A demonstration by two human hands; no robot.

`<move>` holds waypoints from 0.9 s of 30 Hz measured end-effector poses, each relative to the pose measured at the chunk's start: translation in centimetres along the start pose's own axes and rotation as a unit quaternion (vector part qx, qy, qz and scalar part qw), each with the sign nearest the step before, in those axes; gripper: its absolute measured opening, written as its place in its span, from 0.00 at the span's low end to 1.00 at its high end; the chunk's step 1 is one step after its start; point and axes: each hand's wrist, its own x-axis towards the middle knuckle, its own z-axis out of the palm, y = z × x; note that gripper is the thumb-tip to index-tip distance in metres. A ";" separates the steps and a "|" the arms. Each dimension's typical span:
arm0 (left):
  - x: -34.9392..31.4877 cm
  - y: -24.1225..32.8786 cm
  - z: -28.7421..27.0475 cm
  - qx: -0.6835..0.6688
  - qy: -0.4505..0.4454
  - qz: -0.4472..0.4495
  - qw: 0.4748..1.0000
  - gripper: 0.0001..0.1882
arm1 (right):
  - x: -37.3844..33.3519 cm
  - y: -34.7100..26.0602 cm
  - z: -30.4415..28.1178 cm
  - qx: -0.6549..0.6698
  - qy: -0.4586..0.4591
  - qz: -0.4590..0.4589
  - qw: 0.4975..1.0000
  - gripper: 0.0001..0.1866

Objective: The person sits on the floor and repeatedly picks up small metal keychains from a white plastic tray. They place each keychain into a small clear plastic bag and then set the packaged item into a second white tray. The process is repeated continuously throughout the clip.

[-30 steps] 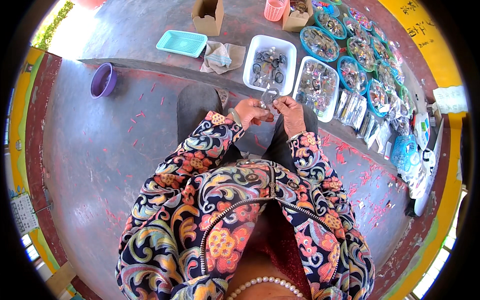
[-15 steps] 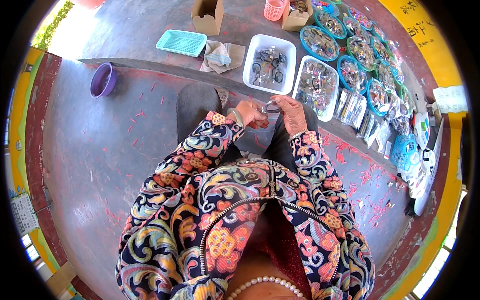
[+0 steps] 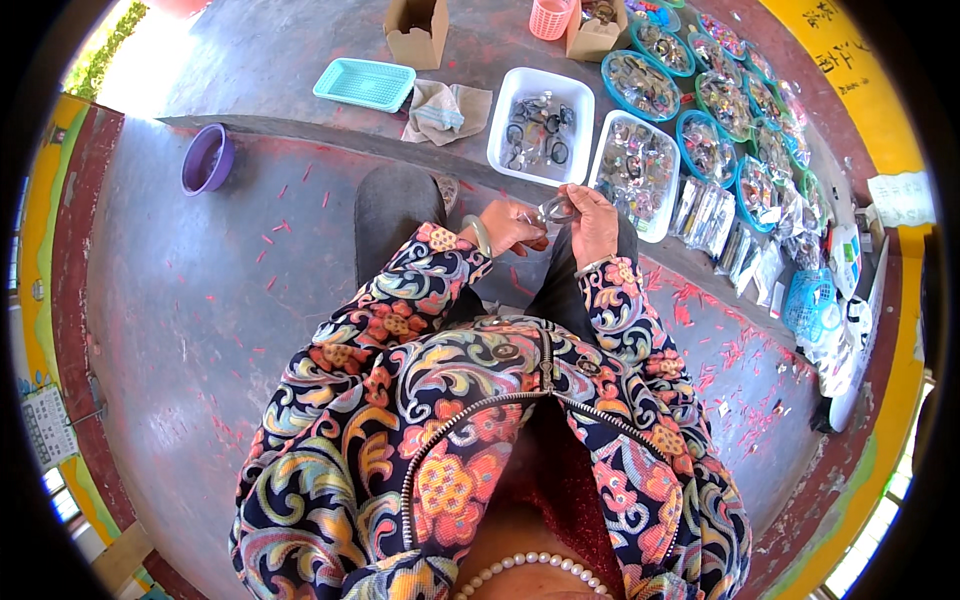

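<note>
Small dark-and-clear loop (image 3: pixel 556 209) was up in the air between the two hands, over the gap between the knees, just short of the near end of a white tub (image 3: pixel 497 130). Too small for me to call the exact type. Right hand (image 3: pixel 594 224) had it by one side, thumb and fingers pinched narrow. Left hand (image 3: pixel 507 225) was just beside, fingers curled in, tips closed on a small shiny bit (image 3: pixel 528 216); couldn't tell from here if that was one piece with the loop. Pale bangle (image 3: pixel 482 236) on the left wrist, flowered sleeves on both arms.

The tub ahead had dark loops and shiny small parts lying loose in it. Second white tub (image 3: pixel 673 190) stood right beside it, packed with small mixed pieces. Right of that I had flat clear-wrapped packs (image 3: pixel 706 215), then blue and green round baskets full of bagged items behind them.

Left of the first tub: crumpled grey-beige cloth (image 3: pixel 440 112), then teal tray (image 3: pixel 363 84). Farther back: two cardboard boxes, pink basket (image 3: pixel 549 20) beside the right one. Purple bowl (image 3: pixel 226 165) sat well apart on the lower floor at left. Red scraps (image 3: pixel 683 315) littered the floor.
</note>
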 end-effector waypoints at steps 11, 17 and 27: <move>-0.2 0.1 0.1 -0.016 0.057 -0.006 0.998 0.15 | -0.3 -0.1 0.5 -0.083 -0.020 -0.006 0.996 0.08; 0.4 -0.5 -0.4 -0.031 0.057 0.021 0.998 0.15 | -0.5 -0.1 0.6 -0.065 0.000 -0.013 0.998 0.09; 0.7 -1.0 -0.5 0.081 0.192 0.099 0.973 0.13 | -0.4 -0.6 0.9 -0.064 -0.008 -0.022 0.998 0.18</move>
